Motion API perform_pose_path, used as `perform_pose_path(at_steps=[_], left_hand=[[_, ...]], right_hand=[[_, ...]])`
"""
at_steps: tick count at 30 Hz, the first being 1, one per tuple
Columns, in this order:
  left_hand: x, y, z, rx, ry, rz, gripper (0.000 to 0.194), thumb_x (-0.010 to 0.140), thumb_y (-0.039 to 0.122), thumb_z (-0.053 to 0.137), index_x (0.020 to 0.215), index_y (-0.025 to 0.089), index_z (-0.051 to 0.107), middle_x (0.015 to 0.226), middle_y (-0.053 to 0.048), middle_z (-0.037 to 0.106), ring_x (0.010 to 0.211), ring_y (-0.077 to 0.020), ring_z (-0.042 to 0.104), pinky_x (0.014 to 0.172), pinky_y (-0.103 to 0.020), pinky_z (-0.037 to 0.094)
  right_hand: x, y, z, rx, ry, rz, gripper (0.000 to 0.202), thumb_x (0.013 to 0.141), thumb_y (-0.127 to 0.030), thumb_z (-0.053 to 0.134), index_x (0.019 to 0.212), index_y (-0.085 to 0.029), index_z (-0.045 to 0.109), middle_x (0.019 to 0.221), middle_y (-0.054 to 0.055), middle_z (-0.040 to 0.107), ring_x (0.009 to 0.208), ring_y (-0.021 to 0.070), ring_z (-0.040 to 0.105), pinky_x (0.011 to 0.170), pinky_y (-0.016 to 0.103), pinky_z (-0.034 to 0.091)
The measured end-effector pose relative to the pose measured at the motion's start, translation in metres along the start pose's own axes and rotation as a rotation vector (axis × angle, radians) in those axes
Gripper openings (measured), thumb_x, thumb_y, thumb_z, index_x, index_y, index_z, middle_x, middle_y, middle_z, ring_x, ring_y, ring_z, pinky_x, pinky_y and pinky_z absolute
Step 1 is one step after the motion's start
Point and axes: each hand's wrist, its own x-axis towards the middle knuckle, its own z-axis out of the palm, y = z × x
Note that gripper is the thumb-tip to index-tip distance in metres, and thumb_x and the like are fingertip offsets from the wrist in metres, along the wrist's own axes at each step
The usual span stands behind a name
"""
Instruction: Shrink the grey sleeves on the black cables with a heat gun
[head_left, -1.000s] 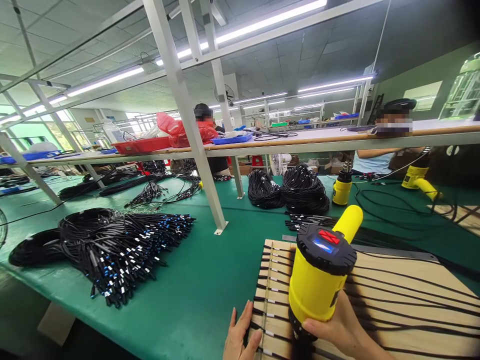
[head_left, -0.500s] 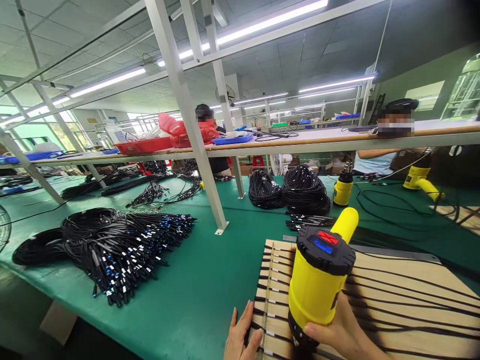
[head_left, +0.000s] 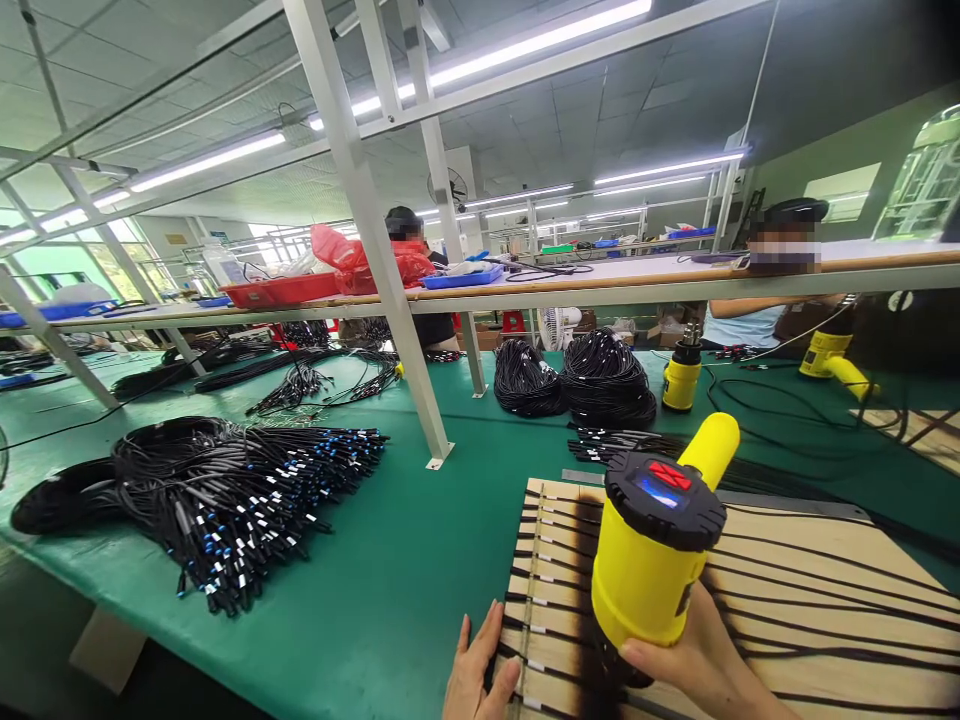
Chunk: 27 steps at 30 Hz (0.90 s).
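Observation:
My right hand [head_left: 694, 655] is wrapped round the lower part of a yellow heat gun [head_left: 645, 580], which has a black cap and a lit display on top. Its nozzle end points down over a scorched band on a wooden board [head_left: 825, 560]. Black cables [head_left: 832, 605] lie side by side across the board, their ends lined up along a strip at its left edge. At that edge rests my left hand [head_left: 476, 670], fingers apart, touching the board's side by the cable ends. A black cable end shows between its thumb and forefinger.
A large bundle of black cables [head_left: 225, 500] lies on the green table [head_left: 420, 560] at left. Two coiled bundles [head_left: 607, 378] and another heat gun [head_left: 681, 378] stand behind the board. A white post [head_left: 390, 280] supports the shelf. A co-worker [head_left: 750, 320] sits opposite.
The heat gun has shifted a little to the right in my right hand, showing more of the scorched band. My left hand stays at the board's edge.

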Motion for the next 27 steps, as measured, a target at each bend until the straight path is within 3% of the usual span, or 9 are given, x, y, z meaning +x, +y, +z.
perform_pose_path(at_steps=[3, 9, 17, 20, 27], left_hand=[[0.0, -0.001, 0.0, -0.005, -0.017, -0.009, 0.053, 0.091, 0.045, 0.04, 0.138, 0.037, 0.019, 0.139, -0.003, 0.039, 0.125, -0.0245, 0.041, 0.104, -0.056, 0.018], [0.002, 0.005, -0.001, -0.02, -0.051, -0.07, 0.053, 0.091, 0.049, 0.036, 0.139, 0.031, 0.022, 0.139, -0.006, 0.038, 0.127, -0.0255, 0.039, 0.106, -0.057, 0.016], [0.002, 0.013, -0.006, -0.034, -0.055, -0.092, 0.052, 0.091, 0.048, 0.037, 0.139, 0.03, 0.025, 0.14, -0.005, 0.037, 0.128, -0.0242, 0.037, 0.108, -0.055, 0.015], [0.004, 0.015, -0.008, -0.036, -0.055, -0.095, 0.053, 0.09, 0.047, 0.039, 0.139, 0.03, 0.025, 0.14, -0.005, 0.037, 0.129, -0.0237, 0.036, 0.109, -0.053, 0.014], [-0.001, 0.017, -0.017, -0.09, -0.067, -0.131, 0.057, 0.088, 0.048, 0.043, 0.139, 0.027, 0.027, 0.142, -0.007, 0.031, 0.131, -0.0255, 0.03, 0.107, -0.055, 0.01]], right_hand=[[-0.002, -0.003, -0.003, 0.085, -0.068, 0.03, 0.036, 0.063, -0.042, 0.072, 0.088, -0.021, 0.058, 0.073, 0.002, 0.066, 0.063, 0.0202, 0.06, 0.057, 0.031, 0.05], [-0.002, -0.011, -0.002, 0.162, -0.057, 0.034, 0.037, 0.061, -0.038, 0.074, 0.09, -0.02, 0.058, 0.072, 0.003, 0.066, 0.062, 0.0207, 0.06, 0.056, 0.03, 0.05], [-0.004, -0.016, -0.002, 0.055, -0.022, 0.023, 0.029, 0.059, -0.039, 0.072, 0.078, -0.02, 0.061, 0.068, 0.003, 0.065, 0.061, 0.0209, 0.059, 0.056, 0.031, 0.051], [-0.006, -0.02, -0.001, 0.117, -0.042, 0.026, 0.027, 0.058, -0.04, 0.073, 0.074, -0.021, 0.061, 0.067, 0.002, 0.065, 0.059, 0.0189, 0.058, 0.055, 0.029, 0.051], [-0.012, -0.037, -0.003, 0.175, -0.086, 0.018, 0.029, 0.06, -0.041, 0.072, 0.081, -0.024, 0.063, 0.067, 0.001, 0.067, 0.056, 0.0192, 0.059, 0.053, 0.028, 0.051]])
